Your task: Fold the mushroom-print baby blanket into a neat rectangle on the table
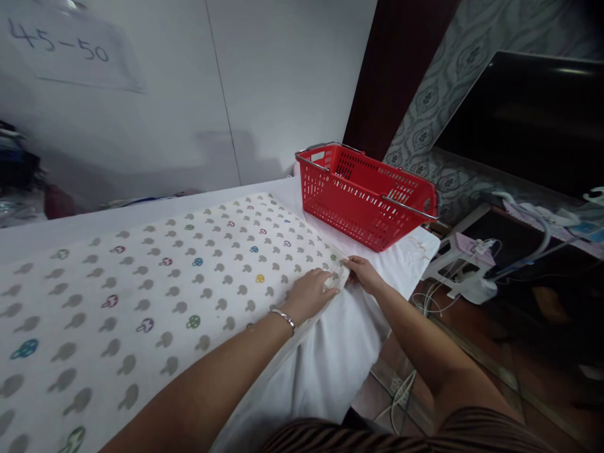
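Right fingers [349, 260] pinch the cloth's corner [345, 270], left fingers [330, 290] curl beside it; best keep that edge taut.

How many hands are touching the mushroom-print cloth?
2. The left hand rests on the cloth near its corner; the right hand pinches that corner. No others show.

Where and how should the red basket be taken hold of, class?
I'd grip the red basket by its metal handles, reaching from above. They lie folded down at opposite ends of the open rim, so they should swing up towards each other over the middle.
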A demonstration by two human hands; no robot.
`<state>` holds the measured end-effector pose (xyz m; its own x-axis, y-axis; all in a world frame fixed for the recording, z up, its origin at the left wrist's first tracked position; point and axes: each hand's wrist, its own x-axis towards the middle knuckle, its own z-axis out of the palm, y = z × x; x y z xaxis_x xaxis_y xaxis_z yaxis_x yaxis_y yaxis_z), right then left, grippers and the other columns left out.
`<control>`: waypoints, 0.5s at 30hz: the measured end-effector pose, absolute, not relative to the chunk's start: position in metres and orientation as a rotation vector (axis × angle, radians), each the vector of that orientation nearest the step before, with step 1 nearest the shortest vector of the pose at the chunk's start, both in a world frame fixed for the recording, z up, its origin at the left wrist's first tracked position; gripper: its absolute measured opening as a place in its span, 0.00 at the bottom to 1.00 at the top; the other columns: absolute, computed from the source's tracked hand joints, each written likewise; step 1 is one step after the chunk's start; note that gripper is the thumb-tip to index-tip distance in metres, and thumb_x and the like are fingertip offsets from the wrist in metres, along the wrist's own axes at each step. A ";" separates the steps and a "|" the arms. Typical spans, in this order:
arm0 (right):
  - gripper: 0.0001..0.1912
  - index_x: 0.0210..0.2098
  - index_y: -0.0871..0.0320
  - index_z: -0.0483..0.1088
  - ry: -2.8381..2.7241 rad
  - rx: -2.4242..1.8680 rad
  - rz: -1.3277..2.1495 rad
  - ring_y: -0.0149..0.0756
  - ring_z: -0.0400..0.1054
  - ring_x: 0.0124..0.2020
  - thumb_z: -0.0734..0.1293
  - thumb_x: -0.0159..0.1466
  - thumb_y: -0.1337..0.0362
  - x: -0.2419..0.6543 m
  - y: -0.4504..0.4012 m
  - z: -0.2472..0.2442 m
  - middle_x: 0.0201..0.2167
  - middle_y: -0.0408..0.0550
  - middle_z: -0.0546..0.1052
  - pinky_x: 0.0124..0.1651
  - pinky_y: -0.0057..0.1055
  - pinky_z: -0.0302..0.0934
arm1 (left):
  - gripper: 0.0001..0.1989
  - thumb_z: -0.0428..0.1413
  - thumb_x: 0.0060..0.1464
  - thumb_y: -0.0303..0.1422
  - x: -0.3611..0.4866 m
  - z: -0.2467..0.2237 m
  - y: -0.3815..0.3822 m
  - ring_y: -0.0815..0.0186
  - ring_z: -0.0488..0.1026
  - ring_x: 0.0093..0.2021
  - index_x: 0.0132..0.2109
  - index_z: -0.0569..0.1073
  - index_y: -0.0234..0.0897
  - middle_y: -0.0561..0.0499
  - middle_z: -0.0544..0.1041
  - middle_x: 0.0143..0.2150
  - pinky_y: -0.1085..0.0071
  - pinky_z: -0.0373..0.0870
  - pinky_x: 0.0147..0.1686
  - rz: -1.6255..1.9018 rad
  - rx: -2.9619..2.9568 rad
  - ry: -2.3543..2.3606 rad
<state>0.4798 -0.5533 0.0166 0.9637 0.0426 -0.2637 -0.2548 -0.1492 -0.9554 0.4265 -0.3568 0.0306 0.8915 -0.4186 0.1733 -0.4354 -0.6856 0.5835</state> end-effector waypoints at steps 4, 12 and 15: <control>0.19 0.28 0.56 0.63 0.125 -1.664 0.234 0.26 0.58 0.12 0.71 0.49 0.49 0.479 -0.543 0.025 0.12 0.35 0.66 0.16 0.24 0.51 | 0.18 0.55 0.52 0.41 0.433 0.032 -0.372 0.62 0.70 0.45 0.48 0.69 0.38 0.48 0.74 0.45 0.68 0.65 0.44 -0.044 2.270 -0.455; 0.21 0.25 0.56 0.62 -0.072 -1.748 0.230 0.25 0.57 0.13 0.71 0.50 0.46 0.479 -0.519 0.046 0.12 0.35 0.65 0.16 0.23 0.47 | 0.05 0.55 0.48 0.33 0.453 0.041 -0.371 0.69 0.70 0.30 0.34 0.71 0.37 0.53 0.75 0.32 0.74 0.63 0.31 -0.079 2.053 -0.194; 0.21 0.24 0.57 0.63 -0.110 -1.761 0.259 0.25 0.57 0.13 0.69 0.52 0.45 0.479 -0.516 0.048 0.12 0.36 0.65 0.17 0.23 0.47 | 0.05 0.52 0.49 0.32 0.453 0.043 -0.371 0.71 0.68 0.27 0.29 0.70 0.36 0.55 0.73 0.26 0.75 0.61 0.27 -0.074 1.996 -0.178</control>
<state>0.4789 -0.5155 0.0479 0.9699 0.2159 -0.1129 -0.0678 -0.2059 -0.9762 0.4533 -0.3709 0.0432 0.9869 -0.1589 0.0284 -0.0920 -0.4095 0.9077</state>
